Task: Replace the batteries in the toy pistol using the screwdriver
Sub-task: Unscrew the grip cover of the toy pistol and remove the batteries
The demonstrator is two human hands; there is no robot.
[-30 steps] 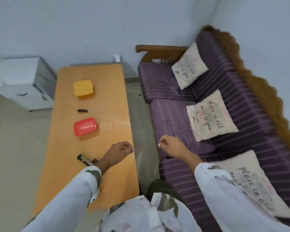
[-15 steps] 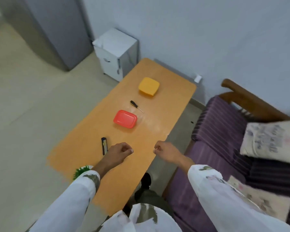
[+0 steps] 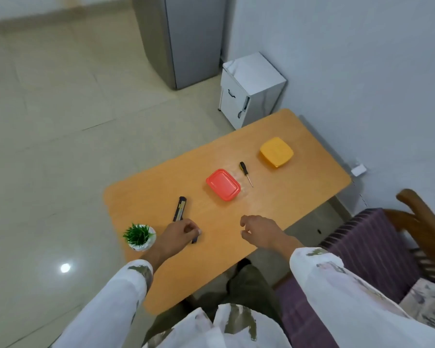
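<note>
As the scene is viewed from the head camera, a wooden table (image 3: 299,197) is shown running diagonally from lower left to upper right; the toy pistol (image 3: 180,208), black with a yellow stripe, is laid flat near the table's left end, its barrel pointed away from the person; its near end is covered by the left hand (image 3: 178,234), whose fingers (image 3: 192,228) are curled down over it, a dark part of the toy being visible just below the fingertips; whether the pistol is actually gripped cannot be told. The right hand (image 3: 260,231) is held above the table's near edge, well apart from the pistol; its fingers are loosely curled and nothing is held in them. The screwdriver (image 3: 245,173), black-handled with a yellow band, is laid near the middle of the table, between a red lidded container (image 3: 223,185) and a yellow lidded container (image 3: 276,151); it is placed just beside the red one and is touched by neither hand. A small potted plant (image 3: 139,236) in a white pot is set at the table's left corner, just beside the left wrist; both forearms are clothed in white patterned sleeves (image 3: 126,297). A white cabinet (image 3: 251,89) and a grey refrigerator (image 3: 186,38) are seen on the floor beyond the table; a purple striped sofa (image 3: 367,247) with a wooden armrest (image 3: 422,217) is shown at the right.
</note>
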